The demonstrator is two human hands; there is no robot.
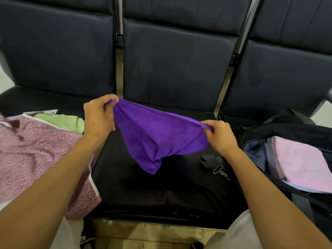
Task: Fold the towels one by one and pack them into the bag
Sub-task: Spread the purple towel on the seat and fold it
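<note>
A purple towel (154,135) hangs in the air above the middle black seat, sagging to a point below. My left hand (98,116) pinches its upper left corner, and my right hand (220,134) pinches its upper right corner. At the right stands an open dark bag (280,130) with a folded pink towel (300,162) lying inside it. To the left lies a pink patterned towel (36,151), and a light green towel (62,121) sits behind it.
A row of black padded seats (172,74) with metal dividers runs across the view. A bag strap with a metal clip (217,167) lies on the middle seat. Tiled floor (143,234) shows below the seat's front edge.
</note>
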